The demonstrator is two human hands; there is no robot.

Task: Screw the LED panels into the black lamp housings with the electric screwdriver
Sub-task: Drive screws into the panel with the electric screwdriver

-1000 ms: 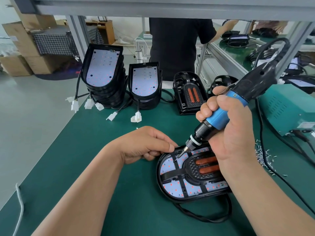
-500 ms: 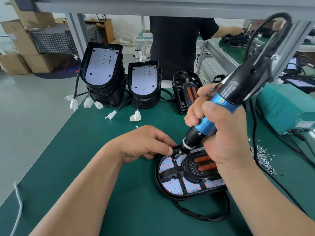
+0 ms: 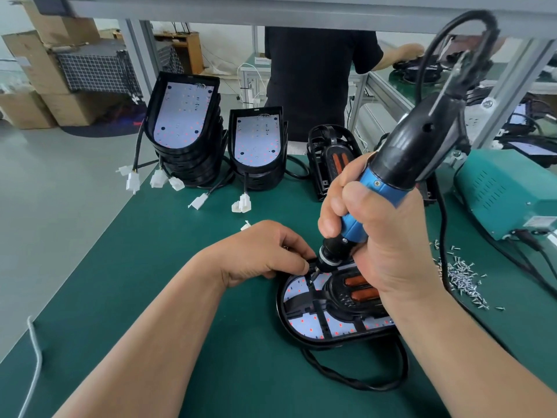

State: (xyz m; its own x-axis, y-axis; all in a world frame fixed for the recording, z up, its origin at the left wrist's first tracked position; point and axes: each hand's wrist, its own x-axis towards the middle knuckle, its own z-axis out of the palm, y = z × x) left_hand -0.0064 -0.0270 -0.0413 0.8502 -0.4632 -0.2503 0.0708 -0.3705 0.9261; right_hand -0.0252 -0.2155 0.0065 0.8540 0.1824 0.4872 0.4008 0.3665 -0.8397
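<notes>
The electric screwdriver (image 3: 413,152), gripped by the right hand (image 3: 382,236), has swung upright, bit on the LED panel (image 3: 304,322). The left hand (image 3: 259,251) pinches the lamp housing (image 3: 301,334); driving looks imminent.

The right hand (image 3: 388,245) hides the 3 o'clock part of the lamp housing (image 3: 301,333) and its LED panel (image 3: 304,322). Whether a screw sits under the screwdriver (image 3: 401,164) bit, beside the fingers (image 3: 297,260) of the left hand (image 3: 259,251), is too small to tell. At 3 o'clock the edge cuts off a green box (image 3: 506,191). At 12 o'clock a beam (image 3: 271,10) hides a person (image 3: 304,82) above the shoulders.
</notes>
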